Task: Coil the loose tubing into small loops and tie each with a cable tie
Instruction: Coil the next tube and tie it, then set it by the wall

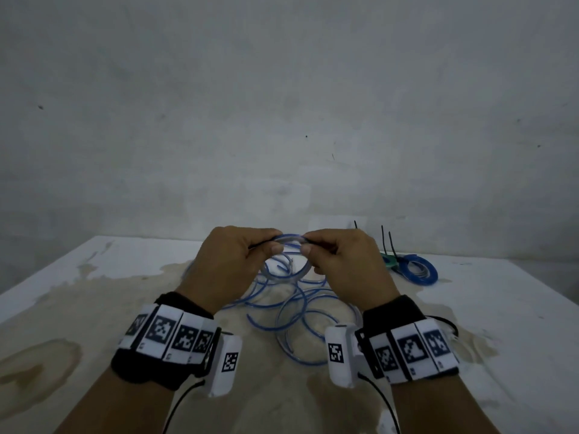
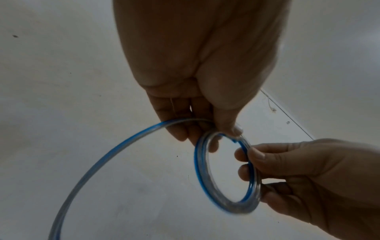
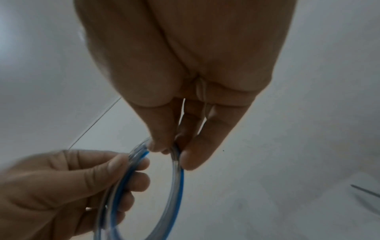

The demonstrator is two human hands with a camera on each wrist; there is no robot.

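A small coil of clear, blue-striped tubing (image 1: 289, 264) is held up over the table between both hands. My left hand (image 1: 274, 244) pinches its top left, and my right hand (image 1: 306, 245) pinches its top right. In the left wrist view the left hand (image 2: 226, 129) grips the coil (image 2: 198, 170) at the top while the right hand (image 2: 249, 162) pinches its right side. A loose tail (image 2: 102, 154) curves away to the left. The right wrist view shows the right hand (image 3: 174, 151) on the coil (image 3: 180, 186) and the left hand (image 3: 127, 170) wrapped round its left side.
Loose tubing (image 1: 300, 311) lies in tangled loops on the stained white table (image 1: 94, 292) under the hands. At the back right lie a tied blue coil (image 1: 421, 272) and a green one (image 1: 390, 261), with black cable tie tails (image 1: 383, 239) sticking up. A grey wall stands behind.
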